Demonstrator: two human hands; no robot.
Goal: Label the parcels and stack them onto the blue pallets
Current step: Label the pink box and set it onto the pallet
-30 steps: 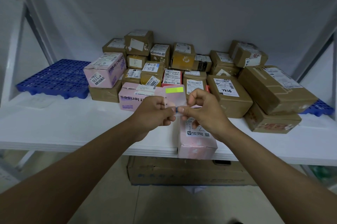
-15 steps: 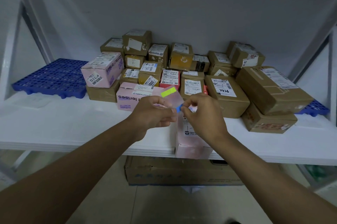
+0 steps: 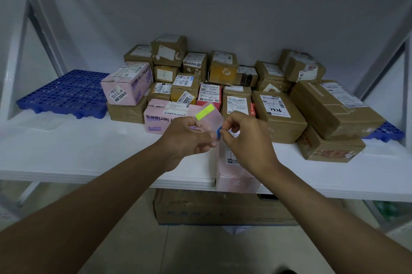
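White shelf (image 3: 66, 153) w/ grey wall behind, metal frame braces either side. Person is standing in front, both arms reaching in.

Left hand (image 3: 189, 137) is pinching a clear sticker sheet (image 3: 210, 117) that's carrying a yellow-green label (image 3: 205, 112) near its top. Right hand (image 3: 247, 137) is nipping a small blue label (image 3: 218, 134) at the sheet's edge btwn thumb & forefinger, grip narrow, looking like it's peeling it off. Both hands are hovering just above a pink parcel (image 3: 234, 169) lying at the shelf's front lip, slightly overhanging — prob the one getting tagged next.

Progress: early, judging by the layout. Left blue pallet (image 3: 66, 93) is sitting bare, nothing stacked on it. Right blue pallet (image 3: 388, 132) is only peeking out behind big brown boxes (image 3: 334, 108), so can't tell what's properly on it. The heap of parcels (image 3: 200, 77) in the middle is mostly resting on the shelf, & no coloured tags are showing on them. So labelling + almost all stacking is left.

Other bits: pink contact-lens boxes (image 3: 127, 84) at left of heap, cardboard carton (image 3: 223, 206) on floor under shelf. In the way: heap is crowding the middle, big boxes are blocking the right pallet.
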